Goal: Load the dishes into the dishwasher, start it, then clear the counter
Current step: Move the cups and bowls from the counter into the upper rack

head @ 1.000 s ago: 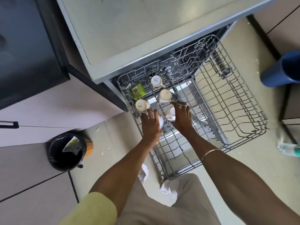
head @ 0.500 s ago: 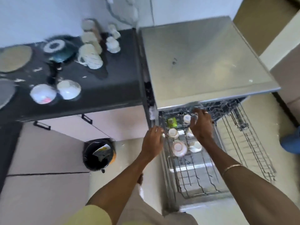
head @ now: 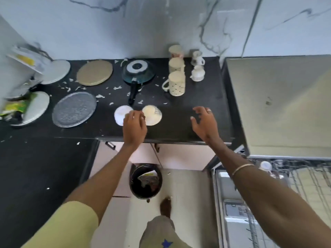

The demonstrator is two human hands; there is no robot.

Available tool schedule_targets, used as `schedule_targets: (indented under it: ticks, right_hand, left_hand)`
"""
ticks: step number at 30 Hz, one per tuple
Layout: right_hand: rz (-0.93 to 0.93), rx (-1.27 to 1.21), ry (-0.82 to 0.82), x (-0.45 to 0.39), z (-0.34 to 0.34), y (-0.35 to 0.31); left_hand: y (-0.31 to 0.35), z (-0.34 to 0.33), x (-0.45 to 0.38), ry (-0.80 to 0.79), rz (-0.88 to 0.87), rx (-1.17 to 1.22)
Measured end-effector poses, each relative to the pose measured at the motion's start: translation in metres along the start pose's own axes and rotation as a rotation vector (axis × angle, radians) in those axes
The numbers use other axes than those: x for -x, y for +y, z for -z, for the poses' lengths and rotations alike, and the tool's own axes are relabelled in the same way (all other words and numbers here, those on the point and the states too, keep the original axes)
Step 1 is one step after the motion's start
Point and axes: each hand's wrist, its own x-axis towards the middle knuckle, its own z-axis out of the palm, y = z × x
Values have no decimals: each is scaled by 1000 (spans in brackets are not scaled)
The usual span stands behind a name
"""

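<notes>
Two upturned bowls sit side by side near the black counter's (head: 179, 122) front edge: a white bowl (head: 119, 114) and a cream bowl (head: 154, 114). My left hand (head: 134, 127) hovers over the spot where they meet, with its bent fingertips at their rims and no clear grip. My right hand (head: 205, 122) is spread above bare counter to the right and holds nothing. Behind stand three cream mugs (head: 176, 84), two small white cups (head: 197, 73) and an upturned dark pan (head: 138, 71). The dishwasher's (head: 279, 104) rack (head: 308, 183) is pulled out at right, with one cup (head: 266, 165) showing in it.
Further left on the counter lie a glass plate (head: 74, 109), a tan plate (head: 95, 72), two white plates (head: 57, 71) and scattered white scraps. A black bin (head: 146, 181) stands on the floor below the counter edge. My foot (head: 165, 206) is beside it.
Both hands left the cups in the dishwasher rack and rose to the counter. My view swung up and left from the rack to the counter dishes.
</notes>
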Motion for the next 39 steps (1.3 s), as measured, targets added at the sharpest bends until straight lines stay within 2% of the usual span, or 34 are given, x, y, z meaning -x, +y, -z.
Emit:
schedule_targets:
  ticks: [3,7,11,15,23,28,33,39]
  right_hand:
    - [21,-28,-116,-21,-46,-50]
    - [19,55,-323,-45,-94,-98]
    - [-36,210,-457,-57,-126,-123]
    - [-37,374,-519,-60,-140,-124]
    - [-66,311,-473,-53,-125,-114]
    - [-144,281,-391,-43,-81,-90]
    - [-229,253,-240,-23,-2,-47]
    - [-281,281,-108,24,107,12]
  left_hand:
    - [-49,21,-24,0,76,-128]
    - [-91,26,-47,-247,190,-250]
    - [-104,16,-61,-527,277,-188]
    - [-104,8,-64,-578,253,-152]
    - [-86,1,-63,-487,228,-53]
    - [-43,-13,-46,-446,160,31]
    - [35,-33,-35,-458,36,135]
    - [158,-54,6,-470,-121,202]
